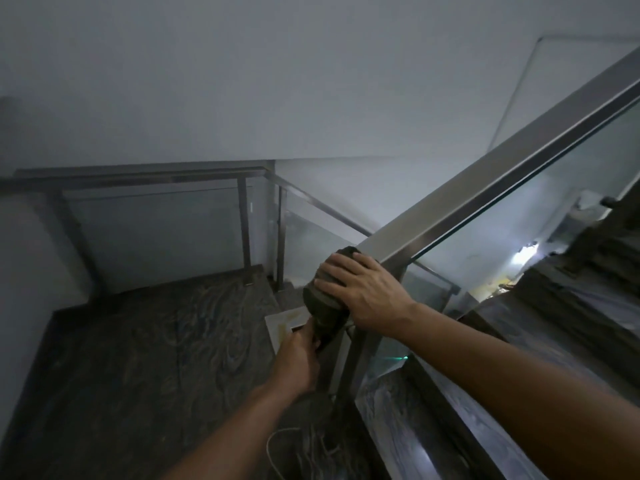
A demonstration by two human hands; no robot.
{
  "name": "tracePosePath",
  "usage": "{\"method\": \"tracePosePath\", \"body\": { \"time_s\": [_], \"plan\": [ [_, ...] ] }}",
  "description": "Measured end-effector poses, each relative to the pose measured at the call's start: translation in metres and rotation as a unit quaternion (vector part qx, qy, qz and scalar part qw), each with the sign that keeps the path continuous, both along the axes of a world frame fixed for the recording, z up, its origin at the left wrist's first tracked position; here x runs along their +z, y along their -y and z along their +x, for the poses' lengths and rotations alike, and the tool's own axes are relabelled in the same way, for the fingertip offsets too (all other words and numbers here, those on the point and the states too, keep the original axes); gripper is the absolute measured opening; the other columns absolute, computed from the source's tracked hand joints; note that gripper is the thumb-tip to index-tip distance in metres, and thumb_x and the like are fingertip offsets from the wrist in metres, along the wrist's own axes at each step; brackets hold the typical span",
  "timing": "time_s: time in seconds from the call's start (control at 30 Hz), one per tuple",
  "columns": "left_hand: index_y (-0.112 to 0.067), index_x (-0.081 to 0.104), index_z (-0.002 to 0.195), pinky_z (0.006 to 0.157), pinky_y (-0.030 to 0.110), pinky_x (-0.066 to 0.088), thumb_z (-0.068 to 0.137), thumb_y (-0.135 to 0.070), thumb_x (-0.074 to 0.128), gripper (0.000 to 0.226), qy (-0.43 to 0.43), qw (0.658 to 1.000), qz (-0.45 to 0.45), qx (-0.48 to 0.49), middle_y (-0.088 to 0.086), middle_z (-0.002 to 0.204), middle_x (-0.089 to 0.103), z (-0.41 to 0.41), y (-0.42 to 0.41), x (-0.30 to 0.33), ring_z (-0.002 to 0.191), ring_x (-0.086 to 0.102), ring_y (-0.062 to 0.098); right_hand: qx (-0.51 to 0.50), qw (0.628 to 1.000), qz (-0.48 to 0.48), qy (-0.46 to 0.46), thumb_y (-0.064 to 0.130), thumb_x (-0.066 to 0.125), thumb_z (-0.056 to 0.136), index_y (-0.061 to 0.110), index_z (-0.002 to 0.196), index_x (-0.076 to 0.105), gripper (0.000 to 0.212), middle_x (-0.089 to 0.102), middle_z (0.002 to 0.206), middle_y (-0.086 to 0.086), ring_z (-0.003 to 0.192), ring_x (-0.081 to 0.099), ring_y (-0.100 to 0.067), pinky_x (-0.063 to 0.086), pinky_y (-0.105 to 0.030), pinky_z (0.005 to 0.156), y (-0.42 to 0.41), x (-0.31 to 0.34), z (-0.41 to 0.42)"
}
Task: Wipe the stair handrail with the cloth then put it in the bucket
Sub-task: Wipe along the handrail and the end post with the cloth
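Now right hand (360, 292) flat on cloth (320, 303), fingers spread, on rail (485, 174) end, left hand (298, 356) pinching cloth's bottom

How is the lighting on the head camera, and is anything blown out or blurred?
Head view: dim and bluish overall; the cloth under the right hand is a dark, detail-poor mass; the left hand sits in shadow; one white glare patch shows through the glass panel at right; the far railing looks soft.
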State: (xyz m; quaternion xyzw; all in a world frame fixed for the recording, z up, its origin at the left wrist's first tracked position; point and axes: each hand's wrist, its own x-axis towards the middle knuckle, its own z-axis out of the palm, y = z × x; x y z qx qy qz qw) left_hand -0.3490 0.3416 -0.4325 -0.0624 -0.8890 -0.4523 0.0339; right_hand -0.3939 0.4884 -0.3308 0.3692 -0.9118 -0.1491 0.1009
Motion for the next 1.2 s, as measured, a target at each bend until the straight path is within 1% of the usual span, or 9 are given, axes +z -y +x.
{"method": "tracePosePath", "body": {
  "time_s": [0.07, 0.13, 0.3, 0.43, 0.57, 0.77, 0.9, 1.03, 1.2],
  "plan": [
    [-0.013, 0.063, 0.112, 0.076, 0.030, 0.047, 0.085, -0.028, 0.047, 0.035, 0.018, 0.999, -0.012, -0.024, 0.002, 0.102, 0.067, 0.010, 0.011, 0.003, 0.096, 0.063, 0.022, 0.004, 1.000, 0.019, 0.002, 0.029, 0.061, 0.086, 0.027, 0.140, 0.040, 0.058, 0.031, 0.155, -0.004, 0.147, 0.011, -0.028, 0.006, -0.048, 0.119, 0.012, -0.010, 0.007],
    [-0.012, 0.065, 0.108, 0.071, 0.025, 0.041, 0.090, -0.014, 0.052, 0.022, 0.050, 0.998, -0.015, -0.019, 0.000, 0.095, 0.064, 0.019, 0.025, 0.001, 0.094, 0.064, 0.021, -0.004, 0.999, 0.034, 0.002, 0.028, 0.062, 0.086, 0.024, 0.134, 0.048, 0.050, 0.041, 0.150, -0.004, 0.147, 0.013, -0.029, 0.007, -0.049, 0.120, 0.024, -0.019, 0.017],
    [-0.022, 0.065, 0.109, 0.079, 0.033, 0.053, 0.087, -0.003, 0.054, 0.032, 0.104, 0.991, -0.073, -0.028, 0.005, 0.099, 0.070, 0.036, 0.073, -0.002, 0.094, 0.066, 0.020, -0.035, 0.997, 0.047, 0.041, 0.028, 0.060, 0.088, 0.021, 0.124, 0.053, 0.038, 0.061, 0.131, -0.005, 0.137, 0.040, -0.024, 0.001, -0.049, 0.120, 0.047, -0.039, 0.044],
    [-0.027, 0.067, 0.104, 0.078, 0.032, 0.050, 0.085, -0.001, 0.051, 0.036, 0.093, 0.986, -0.120, -0.069, 0.003, 0.095, 0.071, 0.045, 0.111, 0.003, 0.091, 0.065, 0.020, -0.086, 0.991, 0.006, 0.104, 0.024, 0.057, 0.090, 0.018, 0.129, 0.047, 0.041, 0.058, 0.132, -0.008, 0.132, 0.044, -0.025, 0.014, -0.049, 0.118, 0.067, -0.049, 0.075],
    [-0.029, 0.067, 0.090, 0.073, 0.032, 0.050, 0.084, -0.001, 0.051, 0.033, 0.074, 0.985, -0.132, -0.080, 0.002, 0.089, 0.071, 0.043, 0.136, 0.010, 0.087, 0.066, 0.021, -0.106, 0.991, -0.024, 0.076, 0.027, 0.054, 0.091, 0.019, 0.127, 0.045, 0.039, 0.060, 0.125, -0.007, 0.119, 0.050, -0.026, 0.032, -0.043, 0.104, 0.089, -0.038, 0.094],
    [-0.028, 0.064, 0.118, 0.088, 0.040, 0.053, 0.089, -0.007, 0.054, 0.037, -0.015, 0.992, -0.079, -0.096, 0.005, 0.109, 0.072, 0.022, 0.138, 0.039, 0.102, 0.066, 0.020, -0.143, 0.982, -0.108, 0.056, 0.031, 0.057, 0.091, 0.025, 0.124, 0.046, 0.035, 0.061, 0.117, 0.000, 0.108, 0.057, -0.020, 0.036, -0.041, 0.103, 0.094, 0.005, 0.086],
    [-0.021, 0.064, 0.115, 0.086, 0.036, 0.052, 0.093, -0.010, 0.051, 0.028, -0.037, 0.988, -0.070, -0.133, 0.003, 0.105, 0.068, -0.003, 0.131, 0.066, 0.097, 0.063, 0.017, -0.178, 0.973, -0.140, 0.041, 0.030, 0.057, 0.092, 0.026, 0.121, 0.049, 0.030, 0.063, 0.110, 0.003, 0.101, 0.060, -0.019, 0.039, -0.039, 0.100, 0.090, 0.040, 0.078],
    [-0.022, 0.063, 0.111, 0.078, 0.034, 0.052, 0.095, -0.013, 0.048, 0.023, -0.046, 0.980, -0.076, -0.179, 0.003, 0.095, 0.065, -0.037, 0.125, 0.093, 0.088, 0.062, 0.018, -0.228, 0.965, -0.129, 0.033, 0.023, 0.057, 0.091, 0.024, 0.120, 0.051, 0.029, 0.064, 0.105, 0.002, 0.090, 0.059, -0.017, 0.046, -0.033, 0.085, 0.087, 0.071, 0.059],
    [-0.021, 0.063, 0.116, 0.076, 0.026, 0.046, 0.094, -0.009, 0.048, 0.029, -0.083, 0.967, -0.077, -0.230, 0.000, 0.095, 0.063, -0.087, 0.115, 0.116, 0.087, 0.058, 0.015, -0.293, 0.946, -0.139, 0.019, 0.020, 0.059, 0.090, 0.024, 0.118, 0.053, 0.029, 0.049, 0.083, 0.009, 0.075, 0.051, -0.013, 0.044, -0.027, 0.075, 0.085, 0.088, 0.030]
  ]
}}
